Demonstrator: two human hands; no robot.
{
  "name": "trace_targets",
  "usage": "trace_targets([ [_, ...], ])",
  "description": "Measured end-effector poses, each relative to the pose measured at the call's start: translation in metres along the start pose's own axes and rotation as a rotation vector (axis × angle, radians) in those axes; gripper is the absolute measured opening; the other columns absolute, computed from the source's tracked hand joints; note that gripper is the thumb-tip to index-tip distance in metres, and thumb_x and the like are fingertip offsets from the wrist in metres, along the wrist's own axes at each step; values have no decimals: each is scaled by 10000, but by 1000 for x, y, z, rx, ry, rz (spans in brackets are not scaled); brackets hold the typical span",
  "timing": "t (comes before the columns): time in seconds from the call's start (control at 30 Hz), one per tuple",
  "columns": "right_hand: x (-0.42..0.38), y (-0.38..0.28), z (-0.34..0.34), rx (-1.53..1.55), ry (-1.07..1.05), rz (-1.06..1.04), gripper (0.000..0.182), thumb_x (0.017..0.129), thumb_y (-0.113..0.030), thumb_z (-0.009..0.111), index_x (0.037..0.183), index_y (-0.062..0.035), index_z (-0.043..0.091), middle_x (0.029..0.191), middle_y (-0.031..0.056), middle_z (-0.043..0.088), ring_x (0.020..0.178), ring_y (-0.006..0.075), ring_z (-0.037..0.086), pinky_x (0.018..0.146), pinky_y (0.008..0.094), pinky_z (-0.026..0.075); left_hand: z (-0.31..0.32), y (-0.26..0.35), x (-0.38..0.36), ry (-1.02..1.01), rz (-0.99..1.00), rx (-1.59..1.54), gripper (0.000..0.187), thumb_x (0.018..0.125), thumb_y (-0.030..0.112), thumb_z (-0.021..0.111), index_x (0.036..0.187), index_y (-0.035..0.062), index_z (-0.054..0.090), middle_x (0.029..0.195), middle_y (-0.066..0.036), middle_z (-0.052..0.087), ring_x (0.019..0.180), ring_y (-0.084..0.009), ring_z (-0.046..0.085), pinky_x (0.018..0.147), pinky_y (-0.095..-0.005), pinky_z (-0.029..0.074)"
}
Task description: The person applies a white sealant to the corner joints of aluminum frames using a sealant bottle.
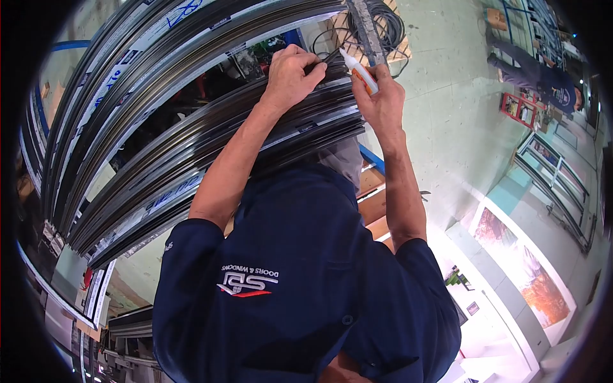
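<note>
My right hand (385,99) is closed round a small white glue bottle (361,75) with an orange label, its narrow nozzle pointing up and to the left. Beside it, my left hand (294,75) pinches a thin black rubber strip (330,56) between thumb and fingers. The strip's tip lies close to the nozzle; whether they touch I cannot make out. Below both hands run long dark window-frame profiles (211,137), stacked side by side.
A coil of black rubber cord (383,29) lies on a wooden pallet (403,48) beyond my hands, next to an upright metal post (366,32). More profiles (96,108) fill the left side. At the far right, another person (543,76) is near a red crate (518,110).
</note>
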State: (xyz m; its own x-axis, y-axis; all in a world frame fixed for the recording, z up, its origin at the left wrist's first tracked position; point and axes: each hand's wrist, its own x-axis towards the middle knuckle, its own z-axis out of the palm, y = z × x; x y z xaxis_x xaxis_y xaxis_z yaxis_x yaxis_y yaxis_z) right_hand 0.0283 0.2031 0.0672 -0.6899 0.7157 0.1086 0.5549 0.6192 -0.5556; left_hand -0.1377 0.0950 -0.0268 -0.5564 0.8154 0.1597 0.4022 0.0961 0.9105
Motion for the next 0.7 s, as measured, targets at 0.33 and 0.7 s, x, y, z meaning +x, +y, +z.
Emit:
trace_targets([
  [0.33,-23,-11,5,169,82,14,242,881,-155,810,961,-5,637,861,180,745,728,328,751,670,385,578,-3,-4,5,-65,29,-9,303,983,207,602,815,-12,729,742,-118,673,855,-273,629,808,-416,508],
  [0.7,-23,-10,17,160,53,-44,257,882,-159,813,983,-6,633,881,181,748,736,331,753,670,382,580,-15,2,11,-232,-79,-113,393,1020,239,474,749,-7,619,736,-99,622,903,-266,572,848,-393,474],
])
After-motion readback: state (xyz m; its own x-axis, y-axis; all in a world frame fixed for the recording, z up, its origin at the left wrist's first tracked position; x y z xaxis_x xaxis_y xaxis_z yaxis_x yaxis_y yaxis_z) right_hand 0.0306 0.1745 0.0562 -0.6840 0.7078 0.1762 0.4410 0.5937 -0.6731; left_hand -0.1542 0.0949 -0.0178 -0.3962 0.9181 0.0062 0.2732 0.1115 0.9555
